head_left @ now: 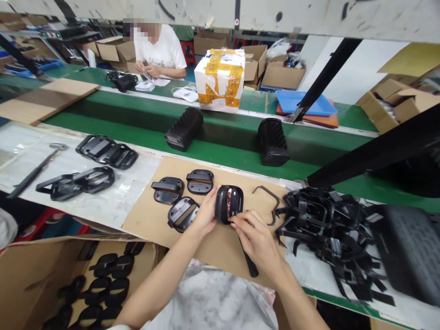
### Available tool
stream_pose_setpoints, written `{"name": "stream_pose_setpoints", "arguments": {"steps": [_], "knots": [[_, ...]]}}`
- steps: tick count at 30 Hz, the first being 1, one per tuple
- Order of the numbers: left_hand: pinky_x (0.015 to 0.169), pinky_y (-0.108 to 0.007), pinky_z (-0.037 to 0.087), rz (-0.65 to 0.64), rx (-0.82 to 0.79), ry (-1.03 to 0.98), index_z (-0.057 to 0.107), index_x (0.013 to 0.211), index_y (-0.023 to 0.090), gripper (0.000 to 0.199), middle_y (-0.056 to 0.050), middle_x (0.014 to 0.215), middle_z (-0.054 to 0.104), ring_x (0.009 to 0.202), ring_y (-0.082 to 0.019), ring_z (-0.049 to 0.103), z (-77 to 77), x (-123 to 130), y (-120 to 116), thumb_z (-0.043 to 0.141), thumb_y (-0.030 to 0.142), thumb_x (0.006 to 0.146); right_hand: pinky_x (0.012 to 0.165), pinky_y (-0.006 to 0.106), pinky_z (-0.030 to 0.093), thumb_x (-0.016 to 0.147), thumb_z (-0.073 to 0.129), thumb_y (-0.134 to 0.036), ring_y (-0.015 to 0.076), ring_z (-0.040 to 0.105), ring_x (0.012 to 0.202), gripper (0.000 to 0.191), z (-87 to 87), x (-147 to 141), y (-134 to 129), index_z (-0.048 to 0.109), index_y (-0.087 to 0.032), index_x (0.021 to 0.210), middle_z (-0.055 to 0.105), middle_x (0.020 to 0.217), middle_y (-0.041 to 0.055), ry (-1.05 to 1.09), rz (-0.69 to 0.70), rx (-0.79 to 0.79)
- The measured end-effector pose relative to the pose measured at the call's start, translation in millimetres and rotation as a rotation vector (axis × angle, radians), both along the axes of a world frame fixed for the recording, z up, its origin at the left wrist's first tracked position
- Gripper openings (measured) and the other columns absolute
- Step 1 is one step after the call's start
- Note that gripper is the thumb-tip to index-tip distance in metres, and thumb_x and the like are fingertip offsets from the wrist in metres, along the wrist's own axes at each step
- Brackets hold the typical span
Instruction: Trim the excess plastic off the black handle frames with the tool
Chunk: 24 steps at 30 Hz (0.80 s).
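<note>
Upright in my left hand (207, 211) is a black oval plastic piece (235, 201) with a slot and a band across it; my fingers close round its left side. The fingertips of my right hand (252, 231) are pinched at its lower right edge. Anything small between them is hidden. Left of my hands, similar black pieces (167, 190) with raised bands lie on a cardboard sheet (220, 250). A black tool handle (250, 262) lies under my right hand, its other end covered. Bent metal hex keys (271, 195) rest just beyond that hand.
A heap of black straps (326, 224) and a dark textured case (409, 250) stand at right. At left lie a hammer (37, 169) and paired black pieces (106, 151). An open carton (37, 270) holds more pieces. Black perforated housings (184, 128) sit on the green belt; a person (160, 50) works opposite.
</note>
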<state>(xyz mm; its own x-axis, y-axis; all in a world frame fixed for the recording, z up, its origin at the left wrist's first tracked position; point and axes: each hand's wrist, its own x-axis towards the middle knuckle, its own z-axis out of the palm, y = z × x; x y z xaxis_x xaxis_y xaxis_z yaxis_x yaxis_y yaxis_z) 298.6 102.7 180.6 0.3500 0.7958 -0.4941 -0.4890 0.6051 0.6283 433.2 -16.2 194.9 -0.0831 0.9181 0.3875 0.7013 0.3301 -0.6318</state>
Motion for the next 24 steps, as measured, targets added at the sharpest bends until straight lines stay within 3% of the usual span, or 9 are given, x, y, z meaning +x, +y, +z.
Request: {"name": "stream_pose_setpoints", "arguments": {"steps": [5, 9, 16, 19, 21, 24], "knots": [[0.051, -0.02, 0.049, -0.134, -0.003, -0.068, 0.067, 0.088, 0.013, 0.055, 0.0, 0.07, 0.067, 0.056, -0.011, 0.06, -6.9, -4, -8, 0.096, 0.049, 0.058, 0.082, 0.041, 0.051, 0.102, 0.053, -0.009, 0.0233, 0.059, 0.095, 0.028, 4.5, -5, -4, 0.066, -0.022, 0.123, 0.068, 0.107, 0.0089, -0.072, 0.006, -0.023], [0.053, -0.021, 0.049, -0.106, 0.018, -0.048, 0.067, 0.087, 0.013, 0.053, -0.002, 0.071, 0.067, 0.058, -0.012, 0.06, -8.1, -7, -15, 0.094, 0.049, 0.059, 0.078, 0.039, 0.048, 0.102, 0.053, -0.007, 0.022, 0.059, 0.09, 0.028, 5.3, -11, -8, 0.066, -0.021, 0.122, 0.071, 0.106, 0.0079, -0.091, -0.025, 0.037], [0.044, -0.017, 0.034, -0.177, 0.021, -0.067, 0.061, 0.09, 0.017, 0.049, 0.005, 0.061, 0.055, 0.045, -0.007, 0.046, -0.7, -21, -23, 0.087, 0.053, 0.071, 0.092, 0.037, 0.053, 0.102, 0.051, -0.01, 0.0228, 0.064, 0.106, 0.03, 25.6, -21, -14, 0.071, -0.023, 0.121, 0.07, 0.113, 0.0072, -0.09, 0.103, -0.305], [0.048, -0.019, 0.035, -0.164, 0.02, -0.057, 0.062, 0.093, 0.017, 0.046, 0.006, 0.061, 0.053, 0.047, -0.007, 0.048, 0.5, -28, -26, 0.088, 0.049, 0.072, 0.096, 0.035, 0.054, 0.101, 0.057, -0.015, 0.0217, 0.067, 0.109, 0.025, 34.5, -23, -18, 0.073, -0.025, 0.119, 0.071, 0.115, 0.0058, 0.02, 0.164, -0.379], [0.05, -0.02, 0.036, -0.166, 0.006, -0.064, 0.063, 0.091, 0.017, 0.045, 0.006, 0.061, 0.053, 0.049, -0.008, 0.048, 0.7, -31, -29, 0.087, 0.05, 0.072, 0.096, 0.033, 0.055, 0.103, 0.058, -0.02, 0.0202, 0.069, 0.108, 0.023, 35.1, -24, -21, 0.075, -0.027, 0.117, 0.073, 0.114, 0.0047, 0.147, 0.112, -0.361], [0.051, -0.021, 0.036, -0.192, -0.021, -0.069, 0.062, 0.086, 0.016, 0.047, 0.005, 0.06, 0.052, 0.049, -0.009, 0.047, 2.8, -33, -38, 0.086, 0.054, 0.073, 0.096, 0.035, 0.055, 0.105, 0.055, -0.028, 0.0207, 0.069, 0.107, 0.022, 26.5, -26, -23, 0.076, -0.027, 0.113, 0.072, 0.112, 0.0069, 0.293, -0.193, -0.185]]}}
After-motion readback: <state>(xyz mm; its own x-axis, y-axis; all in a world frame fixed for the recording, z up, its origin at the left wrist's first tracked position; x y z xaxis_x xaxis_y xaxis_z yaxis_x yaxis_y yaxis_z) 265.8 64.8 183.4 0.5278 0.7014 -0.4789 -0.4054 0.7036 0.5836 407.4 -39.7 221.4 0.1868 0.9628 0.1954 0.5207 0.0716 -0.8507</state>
